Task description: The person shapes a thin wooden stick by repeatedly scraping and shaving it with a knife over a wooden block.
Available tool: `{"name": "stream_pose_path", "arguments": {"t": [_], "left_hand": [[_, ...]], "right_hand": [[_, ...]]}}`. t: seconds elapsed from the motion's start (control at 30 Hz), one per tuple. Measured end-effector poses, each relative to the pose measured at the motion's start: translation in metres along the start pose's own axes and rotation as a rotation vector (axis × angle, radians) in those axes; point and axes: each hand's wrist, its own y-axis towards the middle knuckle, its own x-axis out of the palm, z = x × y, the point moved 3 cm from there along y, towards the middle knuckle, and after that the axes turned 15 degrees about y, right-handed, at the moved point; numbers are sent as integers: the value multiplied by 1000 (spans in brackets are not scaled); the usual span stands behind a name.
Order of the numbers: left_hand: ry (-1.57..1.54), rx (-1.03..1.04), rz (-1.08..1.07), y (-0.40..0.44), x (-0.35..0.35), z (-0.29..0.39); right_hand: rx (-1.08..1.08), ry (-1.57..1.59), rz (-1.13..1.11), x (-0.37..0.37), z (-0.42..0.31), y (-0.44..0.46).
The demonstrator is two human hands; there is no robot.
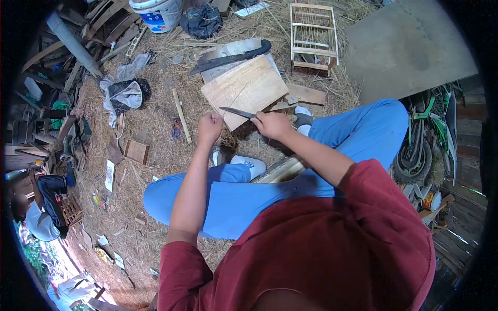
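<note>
My right hand (274,125) is wrapped round the handle of a knife (237,111), whose dark blade points left across the near edge of a flat wooden board (246,88). My left hand (210,128) is closed in a fist just left of the blade tip, beside the board's near corner. A thin line like a sliver runs over the board towards that fist; whether the fingers hold it I cannot tell. Behind the board lies a long dark tool with a curved handle (231,58), resembling a hand saw.
A small slatted wooden frame (314,51) stands at the back right, near a large grey sheet (410,49). A white bucket (157,15) is at the back. A shallow wooden box (136,152) lies on the straw-strewn floor. A motorbike (423,135) is at right; another person (44,207) is at far left.
</note>
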Motion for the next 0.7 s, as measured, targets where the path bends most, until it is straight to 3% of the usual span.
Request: {"name": "stream_pose_path", "arguments": {"t": [0.07,0.13,0.17,0.2,0.27,0.33,0.4,0.47,0.53,0.67,0.7], "left_hand": [[-5,-5,-4,0,-1,-1],[76,15,10,-1,-5,5],[76,18,3,-4,-4,6],[61,7,11,-4,-3,6],[45,-2,29,0,-1,1],[-86,-2,2,5,9,-12],[-117,-23,-5,8,11,-15],[-150,-40,-25,4,12,-16],[-32,-26,22,7,10,-13],[1,-59,1,-8,-10,12],[30,-50,14,-8,-11,13]], "right_hand": [[54,17,50,4,18,14],[213,156,365,3,45,25],[136,179,386,16,48,23],[141,177,387,13,35,13],[12,40,-9,3,-12,-5],[4,51,4,14,2,4],[140,238,333,10,22,17],[115,180,274,21,21,8],[29,51,3,11,-9,-6],[180,162,191,15,15,12],[130,123,92,18,9,8]]}}
